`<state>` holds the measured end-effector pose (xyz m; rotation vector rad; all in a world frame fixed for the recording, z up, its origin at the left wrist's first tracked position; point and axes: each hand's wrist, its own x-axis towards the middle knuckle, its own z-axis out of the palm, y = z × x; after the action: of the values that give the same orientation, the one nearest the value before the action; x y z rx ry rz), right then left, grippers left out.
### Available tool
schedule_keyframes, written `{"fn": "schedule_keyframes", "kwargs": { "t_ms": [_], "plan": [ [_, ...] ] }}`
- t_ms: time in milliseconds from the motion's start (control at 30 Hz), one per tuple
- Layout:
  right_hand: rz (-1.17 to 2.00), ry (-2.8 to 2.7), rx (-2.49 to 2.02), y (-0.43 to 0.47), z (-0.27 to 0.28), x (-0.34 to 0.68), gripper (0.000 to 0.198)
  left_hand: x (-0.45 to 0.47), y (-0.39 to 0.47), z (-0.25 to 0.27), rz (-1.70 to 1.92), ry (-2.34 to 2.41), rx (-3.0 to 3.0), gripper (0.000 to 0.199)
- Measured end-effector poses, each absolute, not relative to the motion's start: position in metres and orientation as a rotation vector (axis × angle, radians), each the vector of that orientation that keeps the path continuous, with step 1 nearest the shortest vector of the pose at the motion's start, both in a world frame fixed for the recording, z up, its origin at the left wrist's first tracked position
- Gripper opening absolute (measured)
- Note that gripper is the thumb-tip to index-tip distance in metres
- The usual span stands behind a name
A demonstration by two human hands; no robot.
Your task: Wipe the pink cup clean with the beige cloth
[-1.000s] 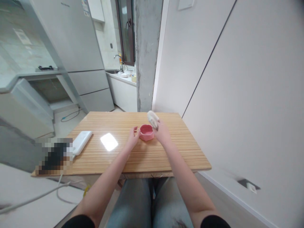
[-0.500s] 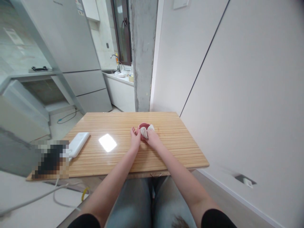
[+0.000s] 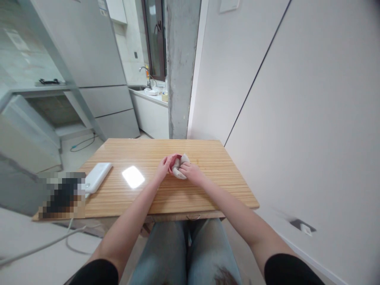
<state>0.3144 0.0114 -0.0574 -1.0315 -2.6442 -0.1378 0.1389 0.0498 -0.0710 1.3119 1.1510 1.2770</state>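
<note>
head view: left hand [image 3: 163,167] holds the pink bowl [image 3: 171,164] on or just above the tabletop [image 3: 228,174] (can't tell which); right hand [image 3: 192,173] grips whitish cloth [image 3: 178,173] against it. likely wiping; next move calls for a steady left hold.

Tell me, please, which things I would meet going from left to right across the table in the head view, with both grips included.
Dark pixelated patch → white box-like device → bright reflection → left grip → pink bowl and white cloth, overlapping → right grip.
</note>
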Motion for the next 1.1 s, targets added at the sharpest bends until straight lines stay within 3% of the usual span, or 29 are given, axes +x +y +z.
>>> {"fn": "schedule_keyframes", "kwargs": {
  "t_ms": [267, 500, 600, 800, 1100],
  "plan": [
    [-0.105, -2.238, -1.602, -0.012, -0.081, 0.253, 0.018, 0.154, 0.035, -0.09, 1.488, 1.303, 1.211, 0.041],
    [-0.216, -2.668, -1.004, -0.003, -0.076, 0.3, 0.016, 0.12, 0.049, -0.051, 1.156, 1.179, 1.512, 0.045],
    [-0.287, -2.637, -1.069, 0.006, -0.064, 0.305, 0.016, 0.126, 0.05, -0.044, 1.158, 1.18, 1.466, 0.044],
    [-0.299, -2.414, -1.298, 0.01, -0.055, 0.282, 0.016, 0.161, 0.037, -0.063, 1.534, 1.136, 1.074, 0.051],
    [-0.334, -2.549, -1.09, 0.016, -0.07, 0.293, 0.013, 0.13, 0.054, -0.065, 1.392, 1.27, 1.386, 0.036]
  ]
}}
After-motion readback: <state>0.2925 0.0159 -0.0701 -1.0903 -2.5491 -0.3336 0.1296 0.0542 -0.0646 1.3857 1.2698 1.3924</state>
